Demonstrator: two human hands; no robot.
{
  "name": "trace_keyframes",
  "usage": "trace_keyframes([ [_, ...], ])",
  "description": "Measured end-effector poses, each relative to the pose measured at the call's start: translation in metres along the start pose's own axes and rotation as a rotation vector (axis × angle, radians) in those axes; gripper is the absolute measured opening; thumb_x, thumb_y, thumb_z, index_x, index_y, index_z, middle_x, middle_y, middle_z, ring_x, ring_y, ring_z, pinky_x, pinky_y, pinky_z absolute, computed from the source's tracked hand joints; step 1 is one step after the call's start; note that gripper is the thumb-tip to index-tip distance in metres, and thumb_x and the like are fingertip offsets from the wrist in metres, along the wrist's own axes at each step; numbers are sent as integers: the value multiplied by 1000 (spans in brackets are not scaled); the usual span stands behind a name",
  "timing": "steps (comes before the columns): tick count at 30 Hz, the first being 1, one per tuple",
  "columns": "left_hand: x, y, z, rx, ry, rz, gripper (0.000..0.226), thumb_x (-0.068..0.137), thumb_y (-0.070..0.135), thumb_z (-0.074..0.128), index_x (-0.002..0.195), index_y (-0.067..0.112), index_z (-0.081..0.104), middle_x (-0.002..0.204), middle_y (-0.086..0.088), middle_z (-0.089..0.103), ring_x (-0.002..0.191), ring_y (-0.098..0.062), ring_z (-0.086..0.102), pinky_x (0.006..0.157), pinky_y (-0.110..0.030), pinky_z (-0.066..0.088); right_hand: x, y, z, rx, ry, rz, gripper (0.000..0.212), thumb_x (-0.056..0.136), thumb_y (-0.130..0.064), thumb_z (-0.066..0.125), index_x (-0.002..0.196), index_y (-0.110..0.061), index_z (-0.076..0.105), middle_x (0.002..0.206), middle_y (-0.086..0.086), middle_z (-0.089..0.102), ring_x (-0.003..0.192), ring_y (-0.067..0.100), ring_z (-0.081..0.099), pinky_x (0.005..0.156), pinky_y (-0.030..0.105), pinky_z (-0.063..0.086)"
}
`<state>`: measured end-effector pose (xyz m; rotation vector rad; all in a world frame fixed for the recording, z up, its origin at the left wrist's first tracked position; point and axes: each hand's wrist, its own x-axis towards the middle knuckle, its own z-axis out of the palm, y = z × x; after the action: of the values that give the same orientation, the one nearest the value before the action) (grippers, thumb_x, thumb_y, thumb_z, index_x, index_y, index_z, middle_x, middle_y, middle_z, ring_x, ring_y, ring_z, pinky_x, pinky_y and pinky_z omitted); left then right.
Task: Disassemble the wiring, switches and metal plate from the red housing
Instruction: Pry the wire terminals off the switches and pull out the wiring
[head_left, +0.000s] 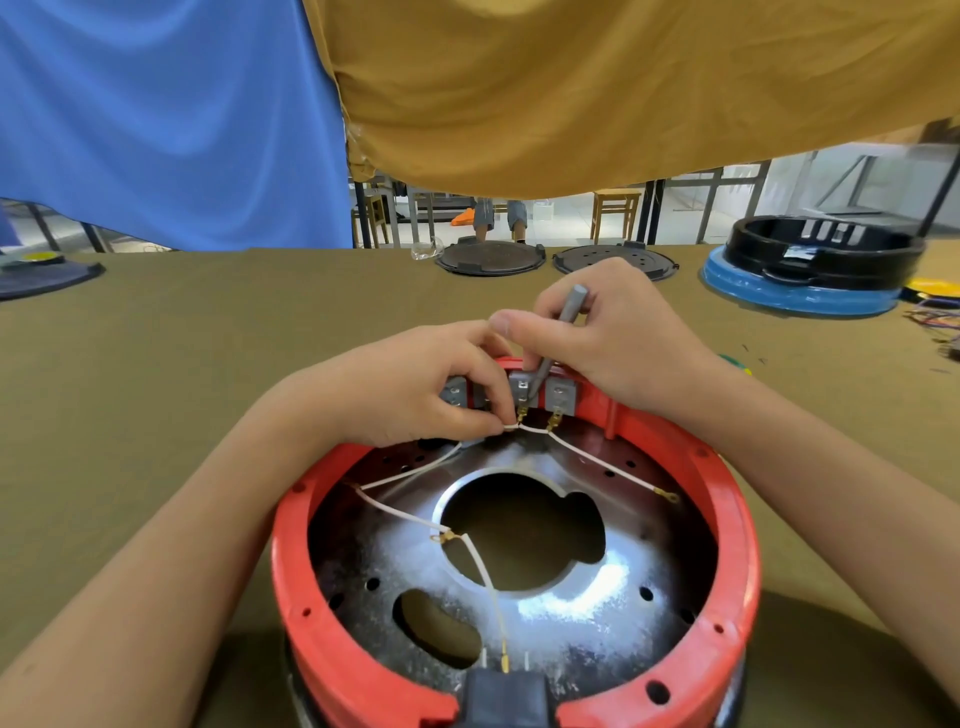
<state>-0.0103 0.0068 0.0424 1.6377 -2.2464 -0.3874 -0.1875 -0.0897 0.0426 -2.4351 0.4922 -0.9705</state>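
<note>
Red housing (332, 670) on the surface, switches (561, 396) at far rim; left hand (415, 384) pinches white wire (511, 427), right hand (608, 338) grips grey tool (563, 322); risk: hard tug tears wire from connector, tool slips off.

Metal plate (571, 613) inside housing (737, 525), switches (540, 392) at its far rim, lids (491, 257) behind.

bright even light; glare on metal plate (566, 605); wide-angle bending at edges; slightly soft.
</note>
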Motion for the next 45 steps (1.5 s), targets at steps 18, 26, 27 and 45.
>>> trace_keyframes([
  [18, -1, 1, -1, 5, -30, -36, 9, 88, 28, 73, 90, 36, 76, 120, 23, 51, 109, 1, 55, 98, -26, 42, -14, 1, -26, -86, -188, -16, 23, 71, -48, 82, 72, -27, 74, 63, -4, 67, 63, 15, 59, 61, 31, 44],
  [26, -1, 0, -1, -10, -24, -35, 9, 87, 28, 73, 89, 36, 75, 119, 24, 51, 108, 2, 55, 101, -28, 43, -15, -1, -30, -68, -176, -27, 24, 92, -37, 65, 77, -21, 76, 70, -1, 70, 70, 22, 64, 69, 44, 48],
  [27, -1, 0, -1, -10, -25, -37, 9, 87, 28, 73, 89, 37, 75, 119, 24, 51, 108, 3, 55, 101, -28, 43, -15, 0, -30, -73, -184, -19, 25, 93, -35, 64, 77, -21, 76, 70, -1, 71, 70, 23, 64, 69, 45, 48],
  [45, 0, -2, 0, -12, -23, -27, 9, 87, 30, 74, 89, 39, 75, 121, 23, 51, 109, 1, 55, 101, -30, 43, -13, 0, -11, -45, -67, 79, 36, 100, -31, 55, 71, -14, 70, 65, 8, 63, 66, 29, 55, 64, 41, 43],
])
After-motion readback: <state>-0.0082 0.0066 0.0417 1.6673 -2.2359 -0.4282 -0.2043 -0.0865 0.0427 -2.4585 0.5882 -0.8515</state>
